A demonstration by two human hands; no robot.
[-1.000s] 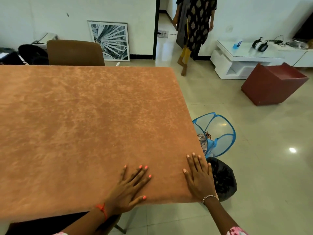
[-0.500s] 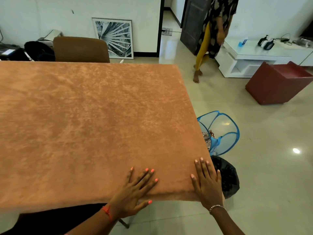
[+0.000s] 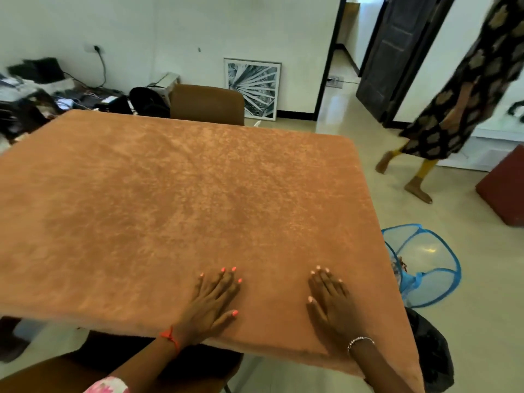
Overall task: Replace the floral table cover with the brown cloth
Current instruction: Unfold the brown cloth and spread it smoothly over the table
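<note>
The brown cloth (image 3: 184,199) lies spread flat over the whole table top and hangs a little over the near and right edges. My left hand (image 3: 212,302) rests palm down on the cloth near the front edge, fingers apart. My right hand (image 3: 329,299) lies flat on the cloth to its right, near the front right corner. Neither hand grips anything. The floral cover is not clearly visible; some patterned fabric shows inside the blue mesh hamper (image 3: 425,265) beside the table.
A brown chair (image 3: 207,104) stands at the far side of the table and a dark chair (image 3: 113,361) below me. A black bag (image 3: 431,353) lies by the hamper. Another person (image 3: 465,89) walks at the right. A red box (image 3: 504,185) stands on the floor.
My view has swung left and both hands have slid left along the front edge, staying flat on the cloth. The other person has walked closer, toward the right.
</note>
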